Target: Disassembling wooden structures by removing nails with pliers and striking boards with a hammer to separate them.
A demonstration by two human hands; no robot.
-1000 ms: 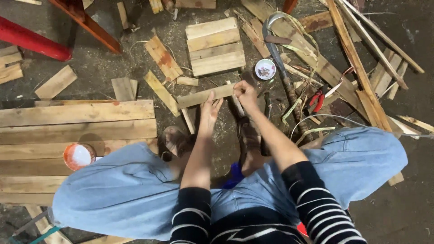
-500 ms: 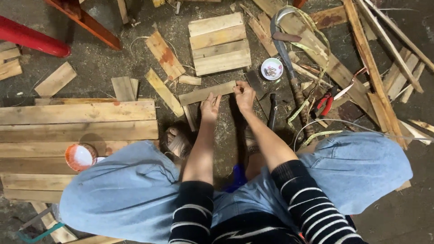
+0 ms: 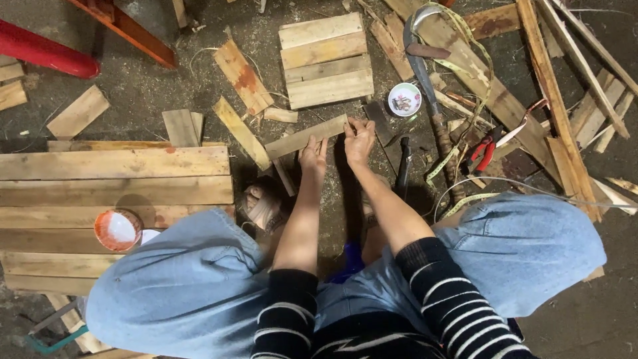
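The left hand (image 3: 312,156) lies flat, fingers together and pointing away, with its fingertips pressed on one narrow wooden slat (image 3: 307,136) that lies tilted on the ground just ahead of the knees. The right hand (image 3: 359,138) curls loosely at the slat's right end, thumb and fingers pinched close there; whether they hold something small cannot be told. Just right of that hand one dark hammer (image 3: 403,169) lies on the ground. Beyond the slat sits one small panel of four boards (image 3: 325,60), and beside it one small white dish (image 3: 405,100). One curved blade with a wrapped handle (image 3: 425,73) runs down past the dish, with one pair of red-handled pliers (image 3: 484,151) further right. On the left lies a large pallet (image 3: 113,193) bearing one orange-rimmed tub (image 3: 117,230).
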